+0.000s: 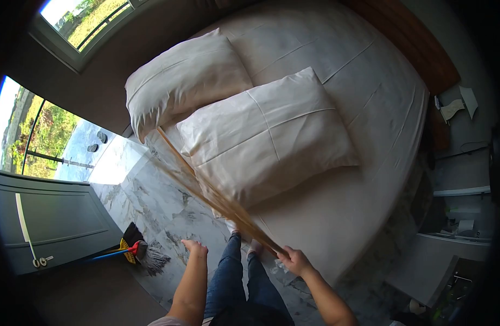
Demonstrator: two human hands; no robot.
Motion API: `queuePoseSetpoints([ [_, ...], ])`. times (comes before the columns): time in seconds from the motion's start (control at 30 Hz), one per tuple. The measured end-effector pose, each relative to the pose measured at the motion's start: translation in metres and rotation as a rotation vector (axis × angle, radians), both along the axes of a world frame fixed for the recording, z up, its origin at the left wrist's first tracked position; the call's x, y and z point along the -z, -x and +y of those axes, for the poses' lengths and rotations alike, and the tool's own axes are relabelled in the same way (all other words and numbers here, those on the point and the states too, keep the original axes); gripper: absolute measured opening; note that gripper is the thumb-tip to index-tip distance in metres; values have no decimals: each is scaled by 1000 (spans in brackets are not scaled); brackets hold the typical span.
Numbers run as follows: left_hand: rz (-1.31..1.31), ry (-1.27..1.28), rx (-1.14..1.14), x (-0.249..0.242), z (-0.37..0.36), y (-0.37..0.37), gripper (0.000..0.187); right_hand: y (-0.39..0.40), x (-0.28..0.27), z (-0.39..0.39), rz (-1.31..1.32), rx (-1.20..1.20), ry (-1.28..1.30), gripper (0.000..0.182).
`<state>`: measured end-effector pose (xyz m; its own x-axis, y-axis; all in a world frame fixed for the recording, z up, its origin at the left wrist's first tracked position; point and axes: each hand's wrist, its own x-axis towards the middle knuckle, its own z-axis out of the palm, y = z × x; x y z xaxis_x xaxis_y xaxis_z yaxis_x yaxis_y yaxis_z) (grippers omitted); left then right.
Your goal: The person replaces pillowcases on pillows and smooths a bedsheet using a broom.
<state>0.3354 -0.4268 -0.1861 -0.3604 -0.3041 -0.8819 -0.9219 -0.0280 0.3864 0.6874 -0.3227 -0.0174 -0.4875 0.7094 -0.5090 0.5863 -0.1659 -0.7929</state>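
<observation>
My right hand (296, 261) is closed around the lower end of a stick broom (228, 206), a long bundle of thin tan sticks. From my fist the broom slants up and left, and its sticks fan out, slightly blurred, in front of the near pillow (282, 141). One stick's tip reaches the lower corner of the far pillow (185, 76). Both pillows have pale beige, creased cases and lie on the bed (320, 209), under a sheet of the same colour. My left hand (195, 248) hangs over the floor, holding nothing, its thumb apart from the fingers.
A mop (152, 258) and a broom with a yellow and black head (131, 239) lie near a grey door (54, 217) at left. The marble-patterned floor (157, 201) leads to a sunlit doorway with dark slippers (98, 141). Open shelves (461, 217) stand at right.
</observation>
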Motion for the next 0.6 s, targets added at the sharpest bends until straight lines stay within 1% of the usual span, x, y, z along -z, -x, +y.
queuePoseSetpoints([
  [0.03,11,19,16,-8,7,2,80,0,-8,21,72,212,-39,26],
  [0.07,79,13,103,-16,15,3,77,7,-13,45,194,506,-215,25],
  [0.1,147,4,194,-22,24,6,75,1,5,66,262,720,-216,25],
  [0.13,215,-7,285,-25,33,10,72,9,-5,92,273,925,-103,26],
  [0.17,225,-33,356,-26,43,17,72,23,-19,113,244,1018,-12,27],
  [0.23,247,-87,499,-29,66,32,71,51,-12,127,77,867,118,31],
  [0.3,268,-110,582,-37,100,47,72,76,21,102,-189,176,-12,35],
  [0.33,278,-122,627,-39,112,54,73,90,5,96,-157,-22,117,36],
  [0.37,321,-366,496,-22,120,64,74,100,-13,91,-123,-218,245,37],
  [0.4,358,-607,357,14,125,79,75,100,-18,89,-56,-187,244,36],
  [0.47,407,-670,365,32,144,101,78,91,-25,92,75,-129,239,34],
  [0.53,427,-310,661,12,188,118,81,69,-31,114,207,364,265,28],
  [0.6,445,-333,721,-25,237,113,82,58,-30,137,265,906,151,28],
])
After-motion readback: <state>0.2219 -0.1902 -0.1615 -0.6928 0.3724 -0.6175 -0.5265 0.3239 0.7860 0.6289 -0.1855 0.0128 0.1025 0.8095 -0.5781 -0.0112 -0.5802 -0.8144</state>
